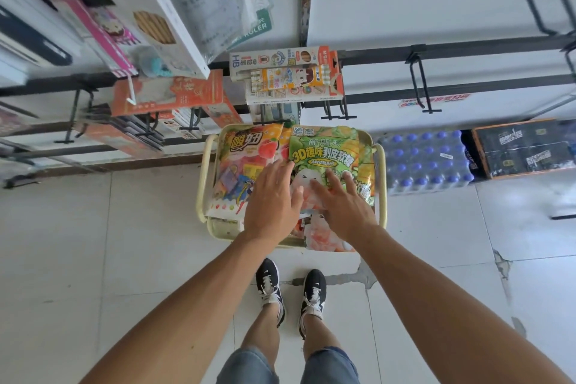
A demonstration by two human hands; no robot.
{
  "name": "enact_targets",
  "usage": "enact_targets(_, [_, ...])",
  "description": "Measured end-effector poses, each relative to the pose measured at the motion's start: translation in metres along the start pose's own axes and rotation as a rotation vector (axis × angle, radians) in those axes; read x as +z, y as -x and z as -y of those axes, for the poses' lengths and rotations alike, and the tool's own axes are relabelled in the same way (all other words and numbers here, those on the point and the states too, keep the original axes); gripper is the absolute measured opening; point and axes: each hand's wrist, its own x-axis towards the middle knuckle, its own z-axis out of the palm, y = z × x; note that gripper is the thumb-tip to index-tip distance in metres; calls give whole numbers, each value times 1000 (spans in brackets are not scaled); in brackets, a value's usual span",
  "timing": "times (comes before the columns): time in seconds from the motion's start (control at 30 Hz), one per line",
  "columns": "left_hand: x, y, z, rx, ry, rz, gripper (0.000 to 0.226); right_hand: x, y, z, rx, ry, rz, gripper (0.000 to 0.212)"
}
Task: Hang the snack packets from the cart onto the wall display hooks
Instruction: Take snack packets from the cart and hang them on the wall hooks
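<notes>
Pale floor tiles carry the cart (202, 171), where the left hand (272, 196) and right hand (346, 206) lie flat, fingers spread, on the green packet (321, 150) beneath them; likely light, crinkly, slippery, best pinched at its far hang-hole edge.

The cart (202, 178) is pale yellow. One snack packet (324, 150) is green with yellow lettering, another (246, 150) orange and pink. Bottle caps (427, 153) are blue.
</notes>
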Motion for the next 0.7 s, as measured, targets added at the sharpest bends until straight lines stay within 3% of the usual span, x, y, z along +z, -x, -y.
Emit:
enact_targets(0.13, [-5, 7, -7, -40, 85, -55, 49, -1, 4, 0, -37, 31, -77, 66])
enact_targets(0.27, [-14, 13, -8, -71, 153, -38, 47, -10, 19, 4, -64, 3, -108, 71])
enact_targets(0.4, [-26, 19, -12, -243, 272, 2, 46, -18, 39, 6, -100, -34, -236, 74])
enact_targets(0.57, [-40, 43, -35, -542, 587, 106, 50, -38, 77, 13, -149, -66, -243, 66])
enact_targets(0.7, [-44, 64, -51, -883, 1265, 213, 45, -37, 104, 19, -272, -46, -436, 68])
